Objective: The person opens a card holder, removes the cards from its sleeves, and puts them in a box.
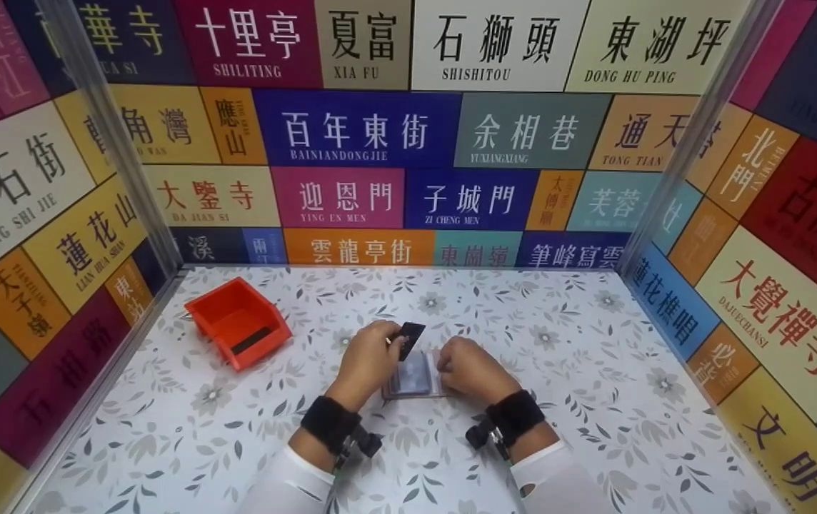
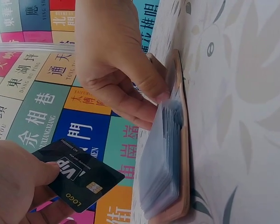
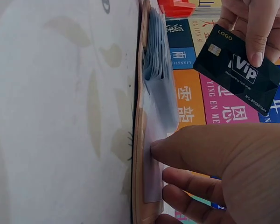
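Note:
Above the table, my left hand (image 1: 373, 353) pinches a black VIP card (image 2: 78, 175) between thumb and fingers. Its printed face, with a chip and "LOGO", shows in both wrist views. Below it on the table lies an opened card holder (image 1: 412, 378) with a brown cover (image 3: 139, 186) and a stack of clear plastic sleeves (image 2: 161, 163). At the holder's right side, my right hand (image 1: 473, 368) has its fingers curled. Its thumb and fingers pinch a clear sleeve (image 3: 154, 177) lying over the cover.
An orange-red plastic bin (image 1: 237, 321) stands at the back left of the table, with a black flat item (image 1: 251, 340) inside. The white table (image 1: 237, 442) has a leaf and flower pattern. Panels with colourful signs (image 1: 358, 128) enclose the back and both sides.

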A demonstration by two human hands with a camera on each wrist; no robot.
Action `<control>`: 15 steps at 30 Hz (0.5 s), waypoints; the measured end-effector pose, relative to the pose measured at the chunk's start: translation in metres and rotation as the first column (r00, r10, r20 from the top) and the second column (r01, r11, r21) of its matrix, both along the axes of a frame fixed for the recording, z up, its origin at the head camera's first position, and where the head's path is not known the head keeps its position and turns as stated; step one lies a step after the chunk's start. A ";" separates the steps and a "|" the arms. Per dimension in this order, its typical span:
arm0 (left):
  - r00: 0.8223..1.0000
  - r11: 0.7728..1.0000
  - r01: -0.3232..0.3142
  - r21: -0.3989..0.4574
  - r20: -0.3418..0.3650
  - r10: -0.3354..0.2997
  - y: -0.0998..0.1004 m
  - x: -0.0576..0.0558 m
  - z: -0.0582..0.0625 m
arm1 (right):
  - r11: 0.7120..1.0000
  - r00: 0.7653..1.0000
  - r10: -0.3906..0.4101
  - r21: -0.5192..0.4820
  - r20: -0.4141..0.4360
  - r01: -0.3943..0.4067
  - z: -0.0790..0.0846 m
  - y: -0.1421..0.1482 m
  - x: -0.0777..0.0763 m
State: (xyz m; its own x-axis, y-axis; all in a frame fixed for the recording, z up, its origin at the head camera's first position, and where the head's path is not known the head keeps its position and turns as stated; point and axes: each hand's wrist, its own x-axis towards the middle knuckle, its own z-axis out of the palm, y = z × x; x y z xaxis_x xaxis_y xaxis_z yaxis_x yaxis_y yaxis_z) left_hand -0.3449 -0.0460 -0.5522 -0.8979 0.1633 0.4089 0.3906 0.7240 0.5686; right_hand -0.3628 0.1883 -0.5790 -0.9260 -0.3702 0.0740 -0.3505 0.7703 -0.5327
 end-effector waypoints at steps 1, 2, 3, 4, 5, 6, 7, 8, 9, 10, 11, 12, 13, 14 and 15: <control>1.000 1.000 -0.002 0.002 0.001 0.002 -0.001 -0.001 0.001 | 1.000 1.000 0.004 -0.001 0.004 -0.004 0.000 0.000 0.000; 1.000 1.000 -0.009 0.004 0.008 0.009 -0.003 -0.001 0.001 | 1.000 1.000 0.005 -0.001 0.010 -0.005 0.000 0.000 -0.001; 1.000 1.000 -0.014 0.004 0.015 0.014 -0.004 -0.002 0.002 | 1.000 1.000 0.005 -0.003 0.021 -0.005 0.000 0.000 -0.001; 1.000 1.000 -0.020 0.005 0.022 0.020 -0.006 -0.002 0.002 | 1.000 0.999 0.000 -0.005 0.035 0.000 0.000 0.000 0.000; 0.999 1.000 -0.026 0.005 0.031 0.026 -0.008 -0.003 0.002 | 1.000 0.999 -0.005 -0.008 0.045 0.005 0.000 0.000 0.000; 0.999 0.999 -0.031 0.006 0.040 0.031 -0.009 -0.004 0.001 | 1.000 0.998 -0.011 -0.012 0.054 0.012 0.000 0.001 0.000; 0.998 0.999 -0.036 0.003 0.052 0.036 -0.011 -0.005 0.001 | 1.000 0.998 -0.014 -0.013 0.061 0.015 0.000 0.001 0.000; 0.997 0.999 -0.039 -0.001 0.059 0.039 -0.013 -0.006 0.001 | 1.000 0.998 -0.013 -0.015 0.062 0.014 0.000 0.002 0.000; 0.997 0.999 -0.039 -0.010 0.062 0.039 -0.015 -0.007 0.001 | 1.000 0.998 -0.009 -0.017 0.057 0.010 0.001 0.002 0.000; 0.997 0.999 -0.040 -0.020 0.065 0.041 -0.017 -0.008 0.002 | 1.000 0.999 -0.005 -0.018 0.051 0.006 0.001 0.003 0.000; 0.997 0.998 -0.043 -0.035 0.066 0.045 -0.020 -0.009 0.003 | 1.000 0.999 0.001 -0.020 0.042 0.000 0.001 0.003 0.000; 0.997 0.997 -0.048 -0.055 0.061 0.051 -0.022 -0.009 0.005 | 1.000 0.999 0.004 -0.023 0.041 -0.003 0.000 0.003 0.000; 0.997 0.996 -0.052 -0.079 0.054 0.056 -0.025 -0.010 0.006 | 1.000 0.999 0.007 -0.025 0.040 -0.006 0.000 0.004 0.000; 0.997 0.993 -0.059 -0.107 0.037 0.063 -0.029 -0.011 0.008 | 1.000 0.999 0.010 -0.029 0.038 -0.009 0.000 0.004 0.000; 0.997 0.988 -0.071 -0.139 0.025 0.075 -0.033 -0.012 0.010 | 0.999 0.999 0.010 -0.034 0.040 -0.009 0.000 0.003 -0.001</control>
State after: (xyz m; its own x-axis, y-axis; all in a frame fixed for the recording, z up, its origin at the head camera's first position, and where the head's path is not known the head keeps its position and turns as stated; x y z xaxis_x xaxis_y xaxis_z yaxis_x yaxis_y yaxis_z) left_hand -0.3570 -0.0789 -0.5422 -0.9210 0.1502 0.3595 0.3183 0.8223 0.4717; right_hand -0.3636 0.1917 -0.5790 -0.9250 -0.3769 0.0490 -0.3353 0.7486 -0.5721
